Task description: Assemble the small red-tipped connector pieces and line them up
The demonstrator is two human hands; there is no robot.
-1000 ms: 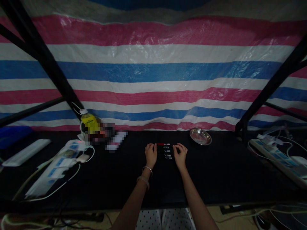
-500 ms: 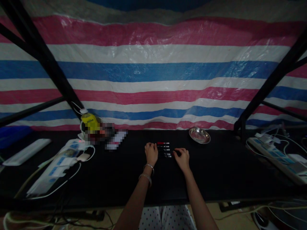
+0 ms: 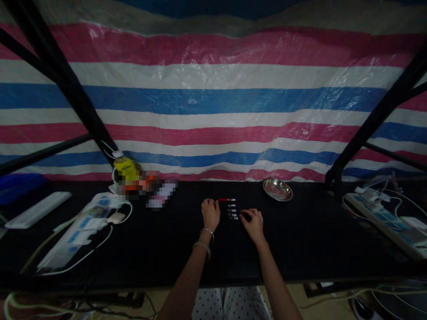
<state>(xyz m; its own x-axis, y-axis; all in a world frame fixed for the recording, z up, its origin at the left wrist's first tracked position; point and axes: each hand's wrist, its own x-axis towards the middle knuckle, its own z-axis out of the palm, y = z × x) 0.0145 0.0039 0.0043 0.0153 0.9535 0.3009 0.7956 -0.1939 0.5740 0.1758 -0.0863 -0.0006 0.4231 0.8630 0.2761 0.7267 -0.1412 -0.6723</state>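
Several slim pen-like sticks lie in a row on the black table between my hands. The farthest is a red stick (image 3: 227,200) with a silver end. Nearer me lie black sticks (image 3: 232,210), whose silver ends point right; their dark bodies blend into the tabletop. My left hand (image 3: 211,214) rests at the row's left side with fingers curled together, hiding what lies under them. My right hand (image 3: 254,224) is just right of the nearest silver ends, thumb and forefinger curved together; anything small between the tips cannot be made out.
A shallow metal dish (image 3: 277,190) stands at the back right. To the left are a yellow bottle (image 3: 126,170), a blurred-out patch and a power strip (image 3: 80,231) with cables. Another power strip (image 3: 387,218) lies at right. A striped tarp (image 3: 213,133) hangs behind.
The middle black sticks have shifted slightly toward me, so the row's gaps look more even. My right hand has moved a little nearer me; my left hand stays put.
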